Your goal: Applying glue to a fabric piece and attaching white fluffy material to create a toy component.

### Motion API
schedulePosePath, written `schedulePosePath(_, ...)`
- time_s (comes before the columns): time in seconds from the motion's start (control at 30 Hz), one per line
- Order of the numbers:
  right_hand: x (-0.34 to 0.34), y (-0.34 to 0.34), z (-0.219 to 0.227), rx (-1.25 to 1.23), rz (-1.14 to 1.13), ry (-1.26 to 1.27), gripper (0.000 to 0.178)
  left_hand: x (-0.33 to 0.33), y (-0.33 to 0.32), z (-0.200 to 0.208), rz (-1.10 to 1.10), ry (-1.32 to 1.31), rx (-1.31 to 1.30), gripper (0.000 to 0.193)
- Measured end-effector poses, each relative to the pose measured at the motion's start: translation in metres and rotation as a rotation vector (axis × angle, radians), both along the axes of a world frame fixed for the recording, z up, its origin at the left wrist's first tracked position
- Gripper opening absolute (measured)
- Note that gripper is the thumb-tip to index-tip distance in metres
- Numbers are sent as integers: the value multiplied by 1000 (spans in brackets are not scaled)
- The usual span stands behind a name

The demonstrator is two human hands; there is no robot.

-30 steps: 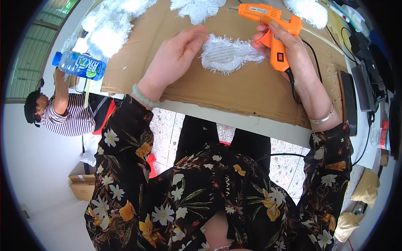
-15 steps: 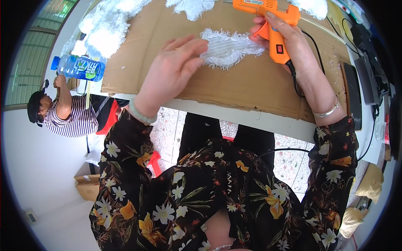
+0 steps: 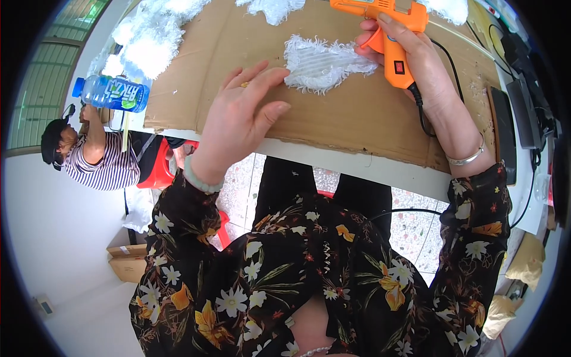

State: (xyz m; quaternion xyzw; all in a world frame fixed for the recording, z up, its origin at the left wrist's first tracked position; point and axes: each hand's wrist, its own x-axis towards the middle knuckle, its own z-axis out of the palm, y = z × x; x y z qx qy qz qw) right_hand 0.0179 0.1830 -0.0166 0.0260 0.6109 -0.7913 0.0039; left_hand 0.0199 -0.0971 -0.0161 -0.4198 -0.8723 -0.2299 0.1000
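Observation:
My right hand (image 3: 419, 59) is wrapped round the handle of an orange glue gun (image 3: 397, 62), a finger at its trigger and the nozzle pointing left. Its black cord hangs from the handle's lower end. Just left of the gun, a white piece of fluffy, frayed-edged fabric (image 3: 324, 64) lies flat on the cardboard sheet (image 3: 238, 38). My left hand (image 3: 241, 107) hovers over the cardboard's near edge with nothing in it, fingers apart, index fingertip close to the fabric's left end. Whether that fingertip touches the fabric is hard to tell.
Piles of white fluffy material (image 3: 157, 33) lie at the far left, another piece (image 3: 273, 9) at the far middle. A blue-labelled bottle (image 3: 113, 94) is at the table's left. Black devices and cables (image 3: 523, 113) line the right side. Beyond the left edge sits another person (image 3: 98, 157).
My left hand has drawn slightly back and its fingers have spread. The fabric's left part has shifted a little. My right hand keeps hold of the glue gun, nearly in place.

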Motion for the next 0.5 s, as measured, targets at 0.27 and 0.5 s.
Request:
schedulePosePath(0.27,1,-2,2,6,6,6,38,3,13,-4,-56,-236,237,40)
schedulePosePath(0.5,1,0,1,33,12,-2,37,-12,23,2,-23,-198,126,37)
